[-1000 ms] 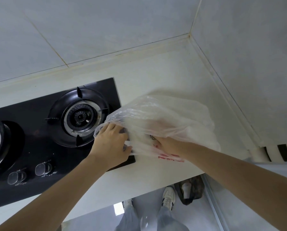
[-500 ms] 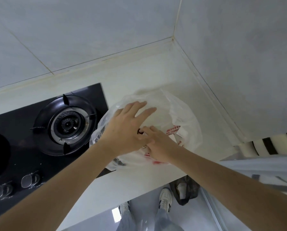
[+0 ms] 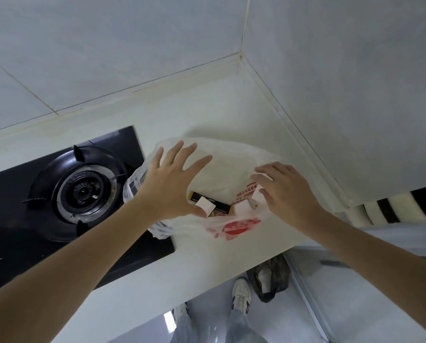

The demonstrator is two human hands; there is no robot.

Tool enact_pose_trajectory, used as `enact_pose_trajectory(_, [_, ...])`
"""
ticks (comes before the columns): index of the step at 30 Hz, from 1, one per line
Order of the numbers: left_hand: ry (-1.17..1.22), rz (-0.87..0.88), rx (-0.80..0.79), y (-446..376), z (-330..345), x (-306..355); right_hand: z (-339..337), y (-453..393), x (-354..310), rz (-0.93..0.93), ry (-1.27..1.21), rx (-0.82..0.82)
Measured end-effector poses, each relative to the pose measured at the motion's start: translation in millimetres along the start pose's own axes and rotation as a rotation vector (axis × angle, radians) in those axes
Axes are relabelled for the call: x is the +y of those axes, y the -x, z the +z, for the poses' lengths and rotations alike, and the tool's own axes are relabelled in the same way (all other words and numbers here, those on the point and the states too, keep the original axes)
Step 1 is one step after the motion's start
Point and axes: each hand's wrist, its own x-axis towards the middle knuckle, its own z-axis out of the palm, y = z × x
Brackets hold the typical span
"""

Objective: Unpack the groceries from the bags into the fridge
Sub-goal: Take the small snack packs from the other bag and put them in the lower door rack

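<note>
Left hand (image 3: 172, 184), fingers spread and straight, over the left side of a translucent plastic bag (image 3: 228, 164); right hand (image 3: 284, 191), fingers relaxed and loosely bent, over the bag's right side, grasping nothing visibly. The bag lies on a pale countertop (image 3: 207, 112) in the wall corner, its left edge overlapping a black gas hob (image 3: 16, 219). Inside, a dark packet with white labels (image 3: 210, 204) shows between the hands.
</note>
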Motion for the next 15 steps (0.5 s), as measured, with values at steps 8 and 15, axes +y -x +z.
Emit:
enact_pose_trajectory(8, [-0.050, -0.014, -0.072, 7, 38, -8, 0, 3, 28, 0.121, -0.286, -0.461])
enact_pose_trajectory(15, [0.110, 0.016, -0.187, 11, 64, -6, 13, 8, 43, 0.149, -0.380, -0.534])
